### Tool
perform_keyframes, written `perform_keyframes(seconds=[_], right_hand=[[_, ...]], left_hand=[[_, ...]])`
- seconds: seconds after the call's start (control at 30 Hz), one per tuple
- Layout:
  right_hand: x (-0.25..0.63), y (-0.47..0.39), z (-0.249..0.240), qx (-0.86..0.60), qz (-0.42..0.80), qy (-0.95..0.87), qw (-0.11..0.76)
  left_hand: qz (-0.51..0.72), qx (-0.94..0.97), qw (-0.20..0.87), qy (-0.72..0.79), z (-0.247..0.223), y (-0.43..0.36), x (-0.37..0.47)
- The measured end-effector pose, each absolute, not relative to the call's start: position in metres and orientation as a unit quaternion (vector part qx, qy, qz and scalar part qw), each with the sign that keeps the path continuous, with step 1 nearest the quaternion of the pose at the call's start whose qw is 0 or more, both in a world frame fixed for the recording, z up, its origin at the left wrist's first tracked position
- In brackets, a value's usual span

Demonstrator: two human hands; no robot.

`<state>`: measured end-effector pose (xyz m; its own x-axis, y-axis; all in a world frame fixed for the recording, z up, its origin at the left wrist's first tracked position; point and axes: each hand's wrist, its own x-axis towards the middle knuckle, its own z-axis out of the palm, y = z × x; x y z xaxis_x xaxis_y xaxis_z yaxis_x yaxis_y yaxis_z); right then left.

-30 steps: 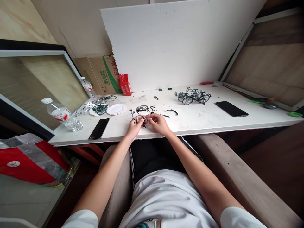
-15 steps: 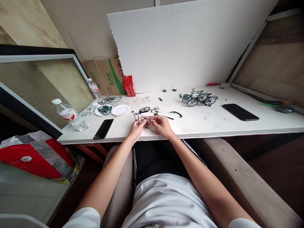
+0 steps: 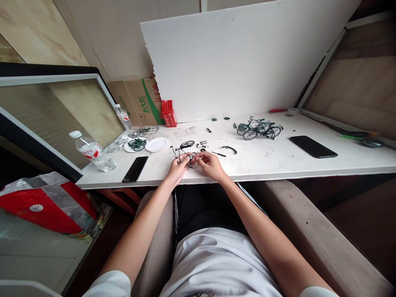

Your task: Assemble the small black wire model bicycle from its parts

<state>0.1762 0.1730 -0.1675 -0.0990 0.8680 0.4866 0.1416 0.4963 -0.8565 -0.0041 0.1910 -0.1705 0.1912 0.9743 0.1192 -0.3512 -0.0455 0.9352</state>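
Note:
Near the front edge of the white table [image 3: 262, 167], a small black model bicycle [image 3: 187, 145] is partly built, with one wheel showing at its far end. My left hand [image 3: 177, 169] is closed round its frame. The fingers of my right hand [image 3: 210, 164] are pinched together at the bicycle's right side, by the round crank part; what they grip is too small to make out. Just beyond the hands lie small black parts [image 3: 203, 144], a thin black rod [image 3: 220, 154] and a curved black strip [image 3: 229, 147].
Finished model bicycles [image 3: 262, 130] stand back right, beside a black phone [image 3: 313, 147]. At left are another phone [image 3: 135, 169], a water bottle [image 3: 93, 152], a white plate [image 3: 157, 144] and green parts [image 3: 137, 144]. A red box [image 3: 169, 114] stands behind.
The view has shifted very slightly. Both hands stay at the bicycle, with hardly any movement of the fingers.

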Motion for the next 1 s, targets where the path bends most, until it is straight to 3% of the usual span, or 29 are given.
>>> perform_keyframes(seconds=[1.0], right_hand=[[0.1761,0.1777,-0.1722,-0.382,0.319,-0.662,0.561]], left_hand=[[0.544,0.403,0.673,0.298,-0.1643,0.1931,-0.009]])
